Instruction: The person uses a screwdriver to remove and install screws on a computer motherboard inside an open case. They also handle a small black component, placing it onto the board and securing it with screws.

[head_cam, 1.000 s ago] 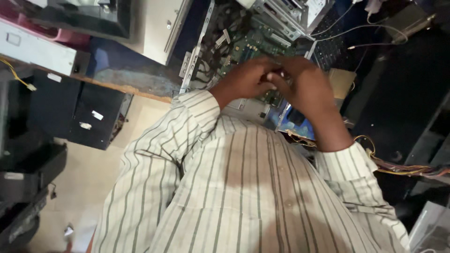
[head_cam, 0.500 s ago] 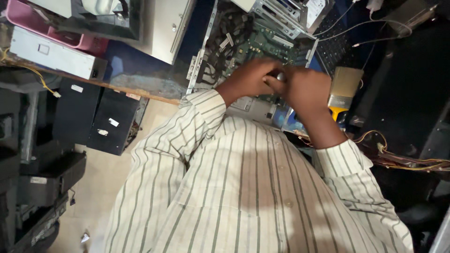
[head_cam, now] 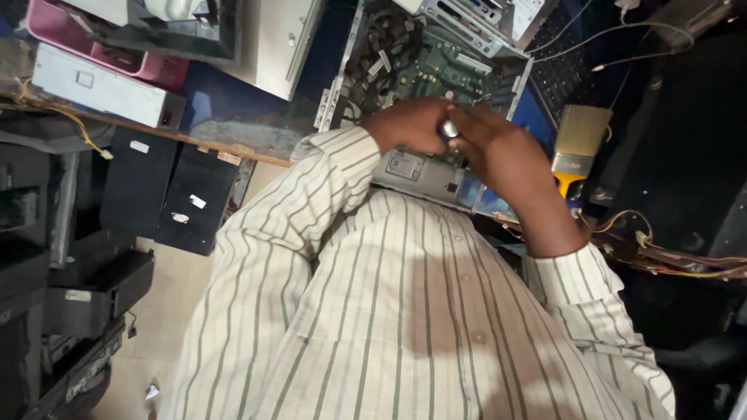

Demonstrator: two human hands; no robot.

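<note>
While both hands meet over the open computer case [head_cam: 436, 70], left hand [head_cam: 408, 124] and right hand [head_cam: 498, 152] pinch a small silvery part [head_cam: 449, 129] in a narrow grip, paintbrush [head_cam: 577, 140] idle at three o'clock.

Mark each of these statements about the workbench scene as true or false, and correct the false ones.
1. Both hands meet over the open computer case. True.
2. A small silvery object sits between the left hand and the right hand. True.
3. The paintbrush is held in the right hand. False: it lies on the bench, apart from the hands.
4. The shirt is plain blue. False: it is pale with thin stripes.
5. The case's side panel is closed. False: the green circuit board is exposed.
</note>
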